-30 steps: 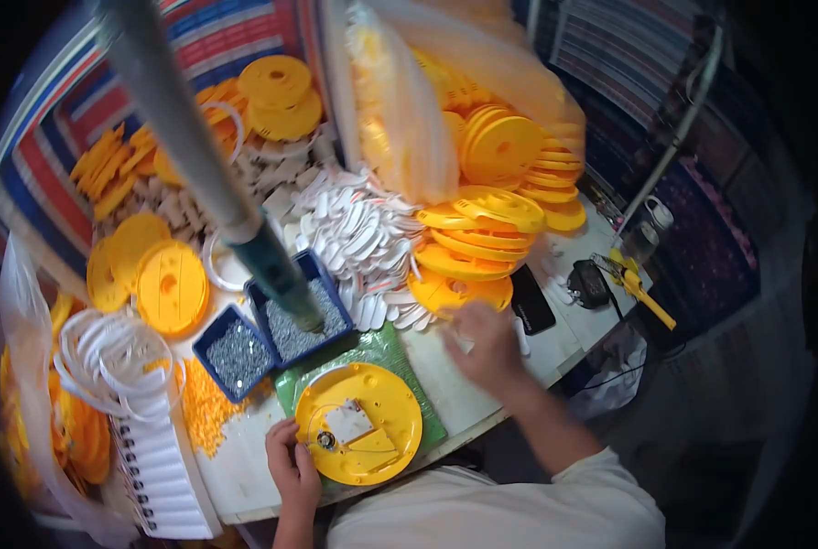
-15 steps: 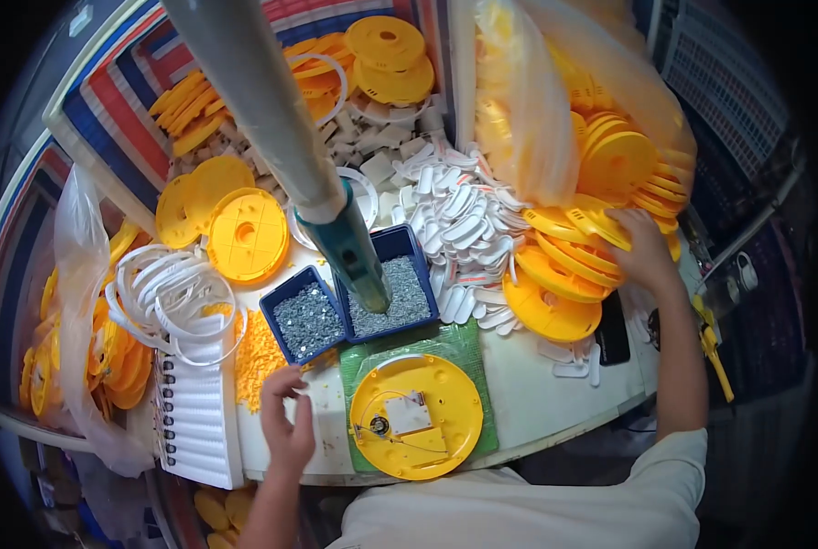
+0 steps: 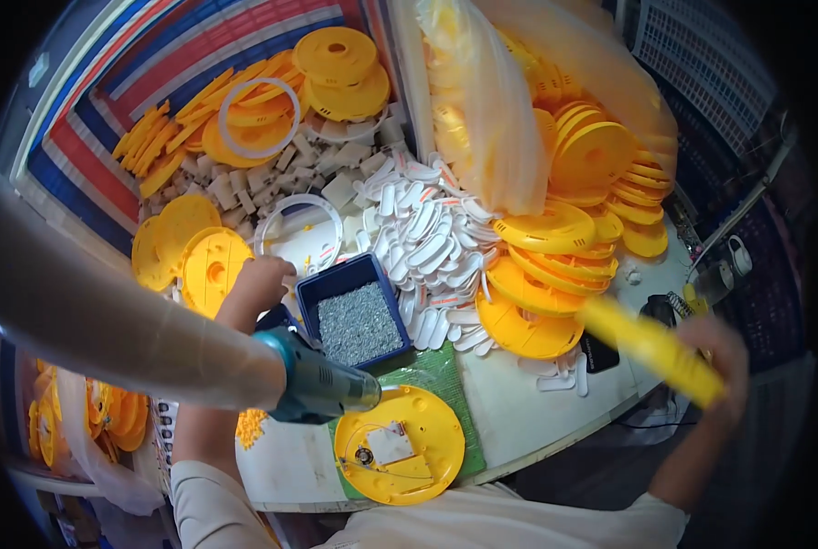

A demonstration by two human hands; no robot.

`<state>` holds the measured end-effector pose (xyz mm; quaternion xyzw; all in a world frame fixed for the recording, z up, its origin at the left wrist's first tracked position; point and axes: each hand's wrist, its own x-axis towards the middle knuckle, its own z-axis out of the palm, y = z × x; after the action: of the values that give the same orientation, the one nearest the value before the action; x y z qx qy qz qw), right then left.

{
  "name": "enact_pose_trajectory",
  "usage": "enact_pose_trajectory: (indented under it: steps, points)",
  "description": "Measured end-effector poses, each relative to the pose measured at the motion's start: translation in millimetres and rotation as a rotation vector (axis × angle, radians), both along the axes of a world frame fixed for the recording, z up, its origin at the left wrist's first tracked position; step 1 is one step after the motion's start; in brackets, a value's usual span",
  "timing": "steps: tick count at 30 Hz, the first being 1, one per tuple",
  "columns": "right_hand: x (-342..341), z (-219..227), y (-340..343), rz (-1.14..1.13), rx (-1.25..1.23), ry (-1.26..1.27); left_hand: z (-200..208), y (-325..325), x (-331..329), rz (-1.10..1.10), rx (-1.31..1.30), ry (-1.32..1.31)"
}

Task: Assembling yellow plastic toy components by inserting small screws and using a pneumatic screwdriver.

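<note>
My right hand (image 3: 718, 361) grips a yellow plastic disc (image 3: 651, 352), seen edge-on and smeared by motion, off the table's right edge. My left hand (image 3: 260, 282) is at the far left, beside a yellow disc (image 3: 209, 265) and just below a white ring (image 3: 337, 220). Its fingers look bent together; whether anything is in them is hidden. A teal power screwdriver (image 3: 322, 380) on a thick grey tube crosses in front of my left forearm. On a green mat (image 3: 445, 375) lies a round yellow housing (image 3: 441, 448) with a white block and thin wires inside.
A blue tray (image 3: 393, 306) of small metal screws stands behind the mat. White oval parts (image 3: 436, 233) are heaped beyond it. Stacked yellow discs (image 3: 537, 274) and a plastic bag (image 3: 491, 119) of discs fill the right. A black phone (image 3: 601, 355) lies beside the stack.
My right hand has drawn a yellow disc off the right-hand stack, toward me and rightward. My left hand has moved farther away. The screwdriver has swung left, from over the tray to a slanting position.
</note>
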<state>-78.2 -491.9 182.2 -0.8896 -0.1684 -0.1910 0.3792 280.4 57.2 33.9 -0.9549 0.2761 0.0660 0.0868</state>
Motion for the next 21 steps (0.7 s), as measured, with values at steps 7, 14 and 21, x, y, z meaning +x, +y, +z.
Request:
enact_pose_trajectory:
  steps: [7,14,21]
  points:
    - [-20,-83,72,0.339,0.829,0.685,24,-4,-10,-0.257,-0.255,-0.294]
    - [10,-124,170,0.448,1.34,1.244,108,33,-147,0.04,-0.763,-0.567]
    - [50,-106,236,0.54,1.336,1.616,114,91,-385,-0.069,-0.868,-0.568]
